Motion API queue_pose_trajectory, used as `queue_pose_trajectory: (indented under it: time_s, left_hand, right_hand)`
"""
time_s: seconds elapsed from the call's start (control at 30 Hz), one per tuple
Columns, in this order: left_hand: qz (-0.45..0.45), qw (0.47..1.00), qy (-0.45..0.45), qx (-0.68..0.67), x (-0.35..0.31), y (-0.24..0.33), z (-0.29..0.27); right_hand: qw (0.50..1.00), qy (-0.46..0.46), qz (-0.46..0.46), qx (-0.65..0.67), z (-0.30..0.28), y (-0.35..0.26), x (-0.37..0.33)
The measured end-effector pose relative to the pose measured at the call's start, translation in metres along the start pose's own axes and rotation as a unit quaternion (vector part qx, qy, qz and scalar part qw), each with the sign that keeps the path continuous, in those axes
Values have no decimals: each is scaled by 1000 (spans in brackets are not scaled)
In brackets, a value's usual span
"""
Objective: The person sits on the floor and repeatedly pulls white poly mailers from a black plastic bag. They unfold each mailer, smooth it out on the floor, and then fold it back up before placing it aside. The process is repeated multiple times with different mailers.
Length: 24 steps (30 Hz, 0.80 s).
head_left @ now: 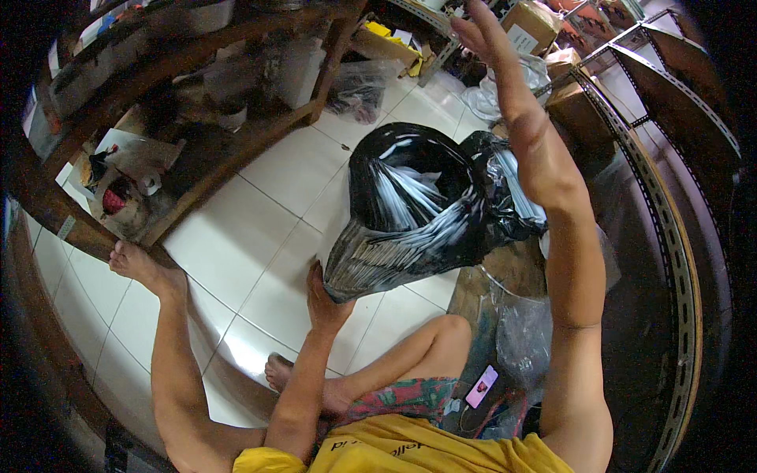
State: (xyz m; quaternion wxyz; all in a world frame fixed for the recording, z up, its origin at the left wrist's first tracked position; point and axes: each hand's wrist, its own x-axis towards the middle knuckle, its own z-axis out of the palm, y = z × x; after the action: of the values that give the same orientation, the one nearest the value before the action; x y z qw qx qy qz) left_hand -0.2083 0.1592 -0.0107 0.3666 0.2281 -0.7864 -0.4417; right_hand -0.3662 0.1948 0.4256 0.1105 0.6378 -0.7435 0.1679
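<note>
The largest thing is the wooden shelf [315,114] at the upper left, and after it the metal rack [684,315] along the right side. Between them is the tiled floor [272,185]. Over this floor, in front of the person, is the black bag [406,236], with its wide mouth turned up and its side in many folds. The left hand [327,303] has its fingers closed on the bag's lower left corner, though they are partly hidden by it. The right hand [477,35] is raised far from the bag, near the boxes [530,30]; its fingers look spread and holding nothing. The smallest thing is the phone [482,386], lying beside the knee. In my judgement, the step in hand is opening out the bag; the next move calls for a steady left hold while the right hand returns to the rim.
</note>
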Motion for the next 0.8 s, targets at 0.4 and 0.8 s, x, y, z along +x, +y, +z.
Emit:
queue_pose_trajectory:
  time_s: [0.4, 0.8]
  left_hand:
    - [26, 999, -35, 25, 1, -19, 19]
    - [-41, 992, -95, -76, 4, 1, 15]
  right_hand:
    - [994, -88, -54, -21, 27, -5, 17]
    - [990, -66, 28, 124, 0, 30, 19]
